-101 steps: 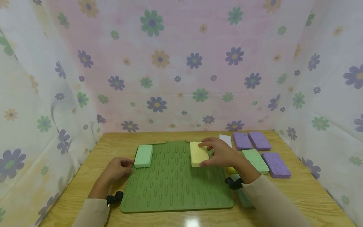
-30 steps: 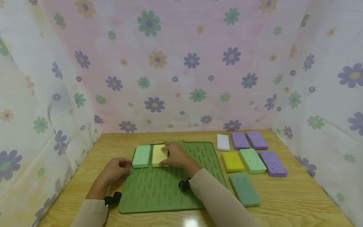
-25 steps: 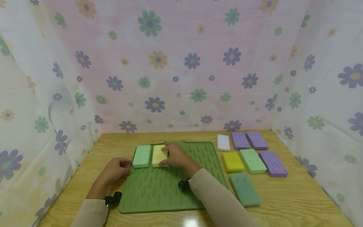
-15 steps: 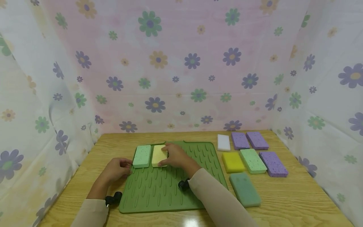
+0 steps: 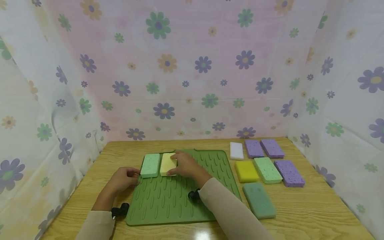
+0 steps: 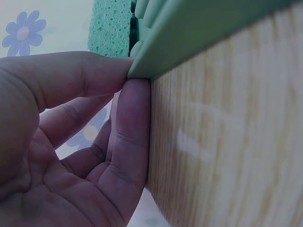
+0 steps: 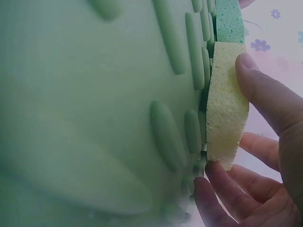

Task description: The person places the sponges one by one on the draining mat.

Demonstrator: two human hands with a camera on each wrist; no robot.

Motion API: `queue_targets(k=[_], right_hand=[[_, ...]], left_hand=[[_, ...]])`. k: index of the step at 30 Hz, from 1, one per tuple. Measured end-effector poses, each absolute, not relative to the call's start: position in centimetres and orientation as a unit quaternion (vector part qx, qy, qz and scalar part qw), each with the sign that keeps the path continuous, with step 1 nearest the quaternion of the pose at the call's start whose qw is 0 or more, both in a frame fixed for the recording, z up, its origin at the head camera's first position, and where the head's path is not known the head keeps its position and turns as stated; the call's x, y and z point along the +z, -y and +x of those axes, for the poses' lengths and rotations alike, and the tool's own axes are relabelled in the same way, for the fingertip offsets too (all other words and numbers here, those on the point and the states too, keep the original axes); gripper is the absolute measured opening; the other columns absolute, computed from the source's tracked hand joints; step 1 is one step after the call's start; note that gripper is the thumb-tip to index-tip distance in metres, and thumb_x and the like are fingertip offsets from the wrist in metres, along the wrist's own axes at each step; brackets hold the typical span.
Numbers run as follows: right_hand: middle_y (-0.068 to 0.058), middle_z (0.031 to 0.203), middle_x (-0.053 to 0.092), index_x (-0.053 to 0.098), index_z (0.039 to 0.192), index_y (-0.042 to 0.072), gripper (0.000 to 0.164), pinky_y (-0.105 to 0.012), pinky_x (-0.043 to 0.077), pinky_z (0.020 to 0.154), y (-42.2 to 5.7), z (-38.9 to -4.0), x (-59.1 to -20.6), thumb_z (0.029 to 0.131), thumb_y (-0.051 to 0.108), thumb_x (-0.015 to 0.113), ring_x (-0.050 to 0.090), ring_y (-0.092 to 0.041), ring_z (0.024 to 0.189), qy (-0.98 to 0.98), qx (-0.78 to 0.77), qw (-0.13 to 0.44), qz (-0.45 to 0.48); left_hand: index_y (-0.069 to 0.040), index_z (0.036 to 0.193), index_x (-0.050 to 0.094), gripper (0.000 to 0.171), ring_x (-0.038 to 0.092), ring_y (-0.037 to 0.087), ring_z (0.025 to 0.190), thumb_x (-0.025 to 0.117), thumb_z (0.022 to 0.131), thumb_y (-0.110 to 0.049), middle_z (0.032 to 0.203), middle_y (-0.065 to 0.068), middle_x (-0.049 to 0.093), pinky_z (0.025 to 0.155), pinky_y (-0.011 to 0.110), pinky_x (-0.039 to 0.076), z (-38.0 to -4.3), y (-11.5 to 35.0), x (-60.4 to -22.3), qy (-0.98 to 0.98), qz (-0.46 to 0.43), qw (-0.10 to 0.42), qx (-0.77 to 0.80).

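Observation:
On the ribbed green drying mat (image 5: pixel 165 206), a pale yellow sponge (image 5: pixel 167 163) lies beside a light green sponge (image 5: pixel 150 165), with a narrow gap between them in the head view. My right hand (image 5: pixel 187 164) grips the yellow sponge from its right side. The right wrist view has the thumb on the upper part of this yellow sponge (image 7: pixel 227 104) and the fingers at its far end. At the mat's left edge, my left hand (image 5: pixel 121 180) pinches the border. Up close, that hand's thumb and a finger (image 6: pixel 132 113) meet at the mat's corner edge (image 6: pixel 189 38).
Right of the mat, a wooden table (image 5: pixel 312 213) carries a white pad (image 5: pixel 236 151), a bright yellow sponge (image 5: pixel 246 171), a speckled light green sponge (image 5: pixel 268 170), a grey-green sponge (image 5: pixel 259 200) and purple sponges (image 5: pixel 289 173). Flowered cloth (image 5: pixel 192 73) hangs around the table.
My right hand has carried the pale yellow sponge leftward across the mat to beside the light green one. Lately it has shifted only slightly left. The left hand stays at the mat's edge.

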State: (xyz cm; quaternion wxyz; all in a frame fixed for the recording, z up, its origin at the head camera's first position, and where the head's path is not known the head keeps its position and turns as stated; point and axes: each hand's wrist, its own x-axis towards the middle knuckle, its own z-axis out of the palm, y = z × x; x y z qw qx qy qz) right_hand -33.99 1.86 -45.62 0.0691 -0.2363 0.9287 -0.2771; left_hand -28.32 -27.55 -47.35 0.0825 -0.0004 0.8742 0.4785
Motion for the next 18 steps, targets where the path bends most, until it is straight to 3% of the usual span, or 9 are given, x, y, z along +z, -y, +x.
queue_targets(k=[18], right_hand=[[-0.014,0.167,0.033,0.055,0.150,0.014,0.078,-0.054,0.040,0.118,-2.40,-33.03,-45.10,0.084,0.042,0.086,0.034,-0.034,0.153,-0.932,-0.261,0.054,-0.245]], left_hand=[[0.005,0.127,0.068,0.038,0.066,0.021,0.085,0.073,0.089,-0.001,0.107,0.015,0.067,0.073,0.035,0.061,-28.25,27.60,-47.50,-0.876,-0.002,0.080,0.476]])
